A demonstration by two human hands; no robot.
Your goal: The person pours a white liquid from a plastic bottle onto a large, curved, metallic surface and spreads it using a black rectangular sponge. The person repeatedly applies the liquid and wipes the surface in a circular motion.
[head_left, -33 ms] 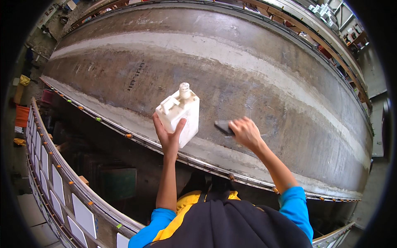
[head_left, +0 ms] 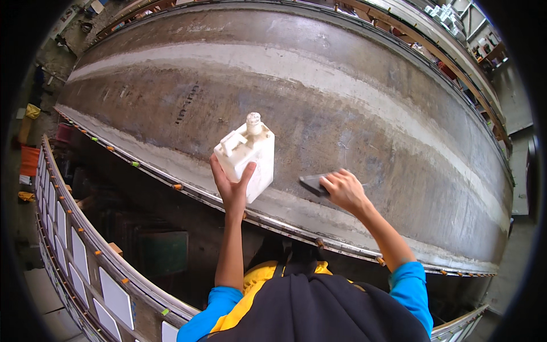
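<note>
My left hand [head_left: 232,185] grips a white plastic jug [head_left: 259,165] by its lower side, fingers and thumb around it. The jug tilts a little and has a narrow capped neck at the top and a moulded handle. My right hand [head_left: 345,190] is closed on a flat dark grey block [head_left: 313,184], which is partly hidden under the fingers. That block lies on or just above a wide curved panel [head_left: 273,91] with a stained brown-grey surface; whether it touches cannot be told. The jug is over the panel's near edge.
A pale band [head_left: 239,57] runs across the panel. Small orange and green clips [head_left: 176,187] line its near rim. At the lower left stands another curved frame with white rectangular plates [head_left: 115,296]. A dark green flat sheet [head_left: 163,252] sits below the panel's edge.
My right hand and the dark grey block have shifted slightly right and toward me over the panel. The left hand and the jug stay almost where they were.
</note>
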